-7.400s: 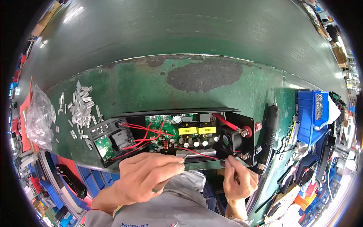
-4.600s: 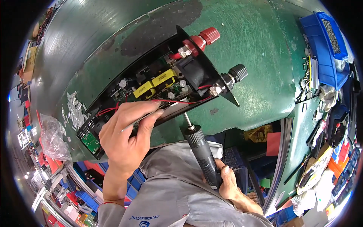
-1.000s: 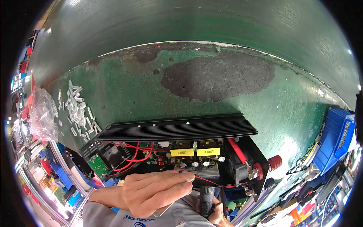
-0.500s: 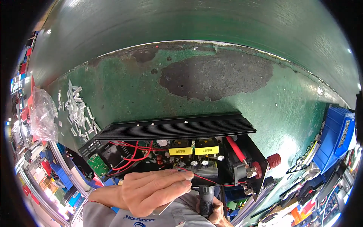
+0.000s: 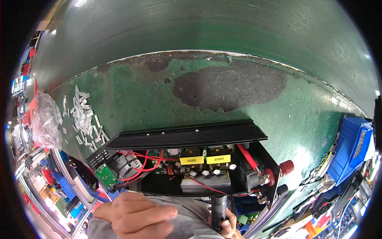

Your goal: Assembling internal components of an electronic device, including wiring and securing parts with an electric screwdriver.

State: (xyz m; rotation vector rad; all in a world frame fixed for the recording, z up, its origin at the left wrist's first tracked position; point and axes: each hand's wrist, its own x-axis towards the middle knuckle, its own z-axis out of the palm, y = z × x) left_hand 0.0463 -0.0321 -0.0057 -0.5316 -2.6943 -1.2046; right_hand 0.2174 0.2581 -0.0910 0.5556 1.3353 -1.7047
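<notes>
Strips [image 5: 82, 115] between bag [image 5: 45, 123] and chassis [image 5: 187, 136], bin [image 5: 343, 155] at the far right

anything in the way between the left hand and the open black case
Nothing visible stands between the left hand and the near edge of the open black case. The black screwdriver in the right hand is farther right along that edge, off to the side.

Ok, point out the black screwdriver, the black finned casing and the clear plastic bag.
Black screwdriver [image 5: 219, 212]: head view, middle of its visible body.
Black finned casing [image 5: 187, 138]: head view, on its ribbed side.
Clear plastic bag [image 5: 47, 122]: head view, middle of its crumpled surface.
</notes>
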